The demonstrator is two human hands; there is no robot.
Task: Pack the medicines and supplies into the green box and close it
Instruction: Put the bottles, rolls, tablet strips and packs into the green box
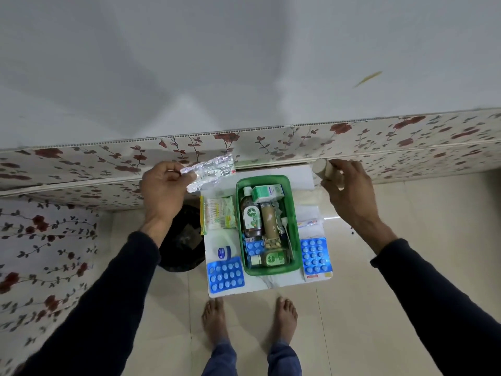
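The open green box [296,213] stands on a small white table [260,287]. Inside it lie a Dettol bottle [251,216], a brown bottle [270,223], a green-and-white carton [267,193], a blue blister strip and a small green bottle. My left hand [162,189] is up left of the box, shut on a silver foil strip [210,172]. My right hand [345,185] is up right of it, shut on a beige bandage roll [322,169]. On the table beside the box lie two blue blister packs [225,274] [314,255], a small blue-lidded jar [224,252], a cotton-bud pack [218,213] and a tube [310,222].
A black bin [182,240] stands on the floor left of the table. A floral-papered ledge [81,169] runs behind, with a white wall above. My bare feet [249,321] stand on beige tiles at the table's near edge.
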